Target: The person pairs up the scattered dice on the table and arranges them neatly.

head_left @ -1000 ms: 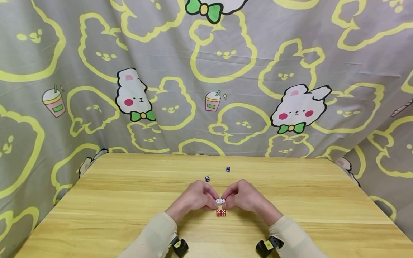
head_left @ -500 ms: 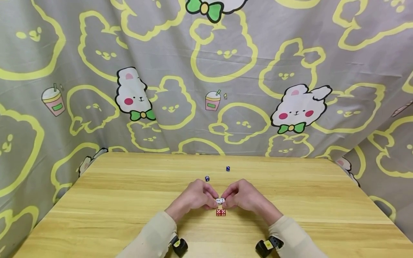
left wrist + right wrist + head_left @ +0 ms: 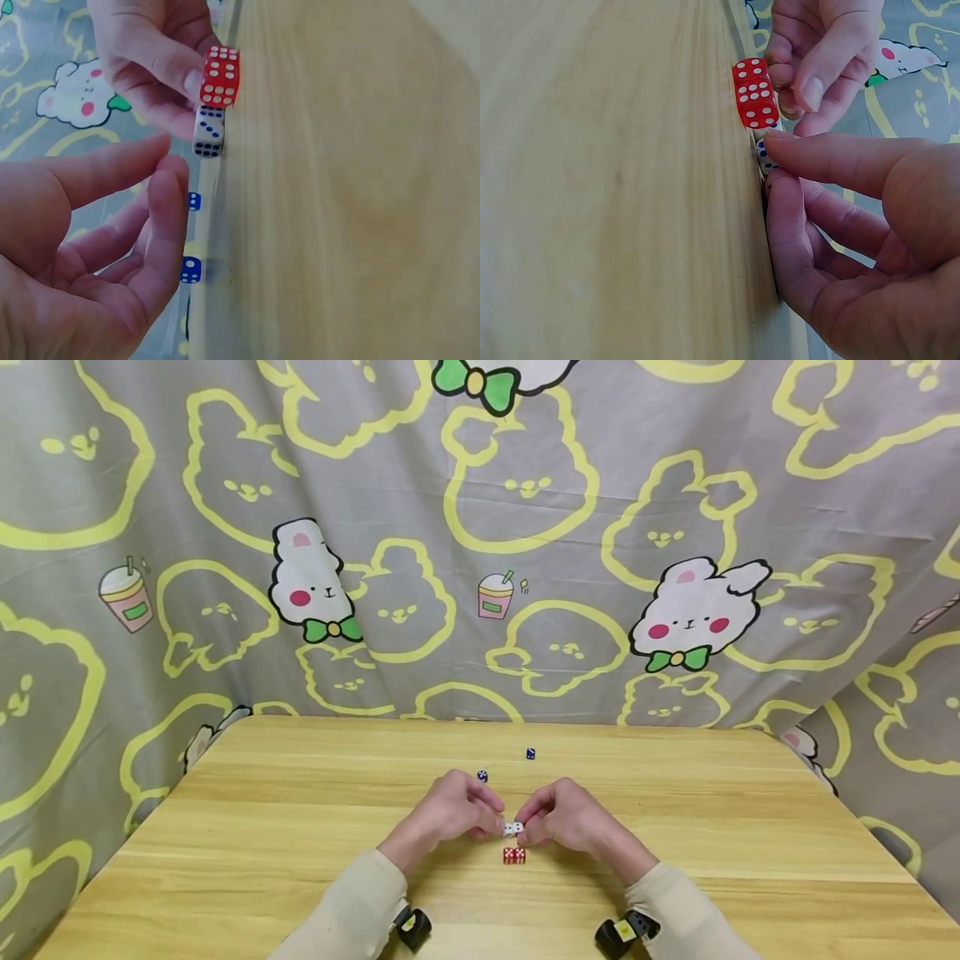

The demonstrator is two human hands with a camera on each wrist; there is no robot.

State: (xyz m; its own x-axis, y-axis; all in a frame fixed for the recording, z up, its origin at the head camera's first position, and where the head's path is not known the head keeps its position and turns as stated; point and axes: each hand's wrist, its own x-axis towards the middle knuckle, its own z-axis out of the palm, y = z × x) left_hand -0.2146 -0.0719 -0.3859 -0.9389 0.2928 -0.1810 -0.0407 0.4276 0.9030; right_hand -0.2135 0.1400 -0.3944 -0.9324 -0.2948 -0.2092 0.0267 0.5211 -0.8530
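Two white dice (image 3: pixel 513 829) sit side by side on the table, just beyond a pair of red dice (image 3: pixel 513 856) that stand together. My right hand (image 3: pixel 568 814) pinches the right white die between thumb and forefinger; in the right wrist view the fingertips partly cover that white die (image 3: pixel 763 156). To the left, my left hand (image 3: pixel 453 808) hovers beside the white pair, its thumb and forefinger near each other with nothing between them. In the left wrist view a small gap separates the left hand (image 3: pixel 97 247) from the white die (image 3: pixel 209 132).
Two blue dice lie farther back: one blue die (image 3: pixel 482 776) beyond my left hand, another blue die (image 3: pixel 530 753) farther right. The wooden table (image 3: pixel 300 827) ends at a patterned curtain (image 3: pixel 420 610).
My left hand has let go of the left white die and drawn back slightly to the left. The left white die has turned a little; my right hand stays in place.
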